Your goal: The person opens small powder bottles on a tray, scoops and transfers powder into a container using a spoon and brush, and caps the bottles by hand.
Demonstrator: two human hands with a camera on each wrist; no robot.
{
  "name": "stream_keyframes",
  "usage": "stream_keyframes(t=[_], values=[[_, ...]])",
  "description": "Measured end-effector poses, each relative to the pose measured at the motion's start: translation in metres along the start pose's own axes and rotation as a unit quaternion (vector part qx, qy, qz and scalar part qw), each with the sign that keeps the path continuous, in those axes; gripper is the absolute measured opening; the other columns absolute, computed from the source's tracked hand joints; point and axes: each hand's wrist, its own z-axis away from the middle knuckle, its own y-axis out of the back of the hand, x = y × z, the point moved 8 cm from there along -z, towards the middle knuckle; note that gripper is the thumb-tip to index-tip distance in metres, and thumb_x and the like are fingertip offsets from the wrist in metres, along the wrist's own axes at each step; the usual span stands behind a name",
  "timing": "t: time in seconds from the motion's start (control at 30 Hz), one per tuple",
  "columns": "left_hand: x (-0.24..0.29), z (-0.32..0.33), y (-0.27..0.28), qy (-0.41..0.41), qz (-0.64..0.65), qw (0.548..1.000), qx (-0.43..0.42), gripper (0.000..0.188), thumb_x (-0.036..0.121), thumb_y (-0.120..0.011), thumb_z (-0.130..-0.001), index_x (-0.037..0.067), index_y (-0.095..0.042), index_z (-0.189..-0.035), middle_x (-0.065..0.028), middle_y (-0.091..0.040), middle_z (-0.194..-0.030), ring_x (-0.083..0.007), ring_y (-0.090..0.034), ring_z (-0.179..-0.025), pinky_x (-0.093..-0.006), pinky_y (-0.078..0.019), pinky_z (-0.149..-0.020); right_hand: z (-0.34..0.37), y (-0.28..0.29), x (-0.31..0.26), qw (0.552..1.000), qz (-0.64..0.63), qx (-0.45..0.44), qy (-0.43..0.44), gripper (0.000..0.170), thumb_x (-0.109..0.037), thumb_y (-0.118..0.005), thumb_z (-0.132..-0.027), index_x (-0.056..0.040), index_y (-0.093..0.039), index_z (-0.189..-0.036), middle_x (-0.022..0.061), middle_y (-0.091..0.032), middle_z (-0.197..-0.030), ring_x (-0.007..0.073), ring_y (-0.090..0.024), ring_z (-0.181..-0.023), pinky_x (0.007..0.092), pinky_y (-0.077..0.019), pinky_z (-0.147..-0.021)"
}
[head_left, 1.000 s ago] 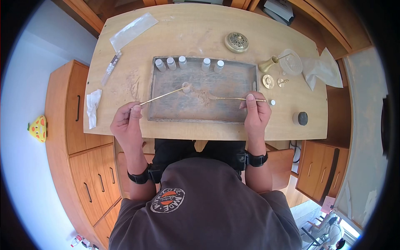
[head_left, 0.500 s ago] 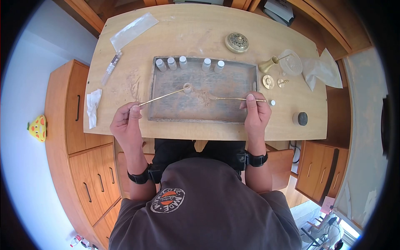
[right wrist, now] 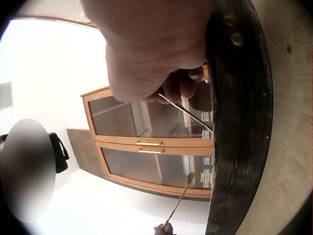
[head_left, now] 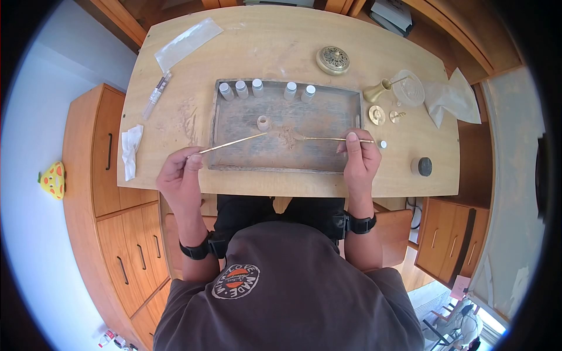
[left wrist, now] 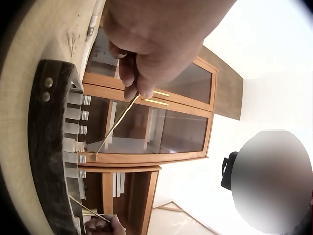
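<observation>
Head view: left hand (head_left: 180, 175) pinches a thin brass spoon (head_left: 233, 143) near its rear end; right hand (head_left: 361, 161) pinches a second brass tool (head_left: 329, 138). Both grips narrow, thumb against fingers, each on its handle.

Uncapped vial (head_left: 263, 123) stands upright in the tray (head_left: 275, 170), mouth up. From the left grip it lies to the right and further from the person. Left hand is slightly nearer to it than the right; the spoon tip is much nearer than either.

Key relation, my read: spoon tip vs vial mouth. Tip sits just on the person's side of the vial, apart from it. Both wrist views put it above mouth level. Spoon axis slants away and rightward, vial axis vertical, so the two cross at an angle. Any entry would need tip over mouth first, then a tilt; risk is knocking the vial.

Powder (head_left: 287, 137) lies right of the vial, nearer the right hand. Second tool runs nearly left-right, tip at the powder's right edge. Contact there: can't tell.
</observation>
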Motion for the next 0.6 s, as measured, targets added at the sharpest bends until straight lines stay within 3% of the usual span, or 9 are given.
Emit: stream_keyframes(t=[0.17,0.33,0.6], values=[[0.004,0.002,-0.01,-0.02,-0.022,0.999,-0.039,0.012,0.005,-0.069,-0.089,-0.003,-0.068,-0.098,-0.0035,-0.069,-0.085,-0.0057,-0.054,-0.074,-0.0193,-0.0432,-0.069,0.002,0.004,0.0,1.0,0.014,0.016,-0.002,0.016,-0.01,-0.054,-0.098,0.0019,-0.062,-0.092,0.0043,-0.06,-0.076,0.0088,-0.054,-0.066,0.0228,-0.0432,-0.061],[0.013,0.005,-0.016,-0.068,-0.119,0.99,-0.037,0.009,0.006,-0.07,-0.088,0.001,-0.07,-0.095,-0.0035,-0.069,-0.082,-0.0065,-0.054,-0.071,-0.0212,-0.044,-0.067,0.003,0.019,0.002,0.992,-0.054,0.111,-0.011,0.018,-0.013,-0.052,-0.1,0.0,-0.062,-0.094,0.0027,-0.058,-0.073,0.0076,-0.051,-0.066,0.0223,-0.041,-0.061],[0.022,0.008,-0.028,-0.123,-0.219,0.966,-0.059,0.012,0.001,-0.07,-0.082,0.003,-0.072,-0.094,-0.0075,-0.069,-0.082,-0.0149,-0.06,-0.071,-0.0253,-0.0479,-0.068,0.0,0.011,0.002,0.996,0.004,0.083,-0.013,0.017,-0.012,-0.053,-0.099,0.0017,-0.062,-0.093,0.0023,-0.058,-0.073,0.0075,-0.051,-0.066,0.0222,-0.0426,-0.062]])
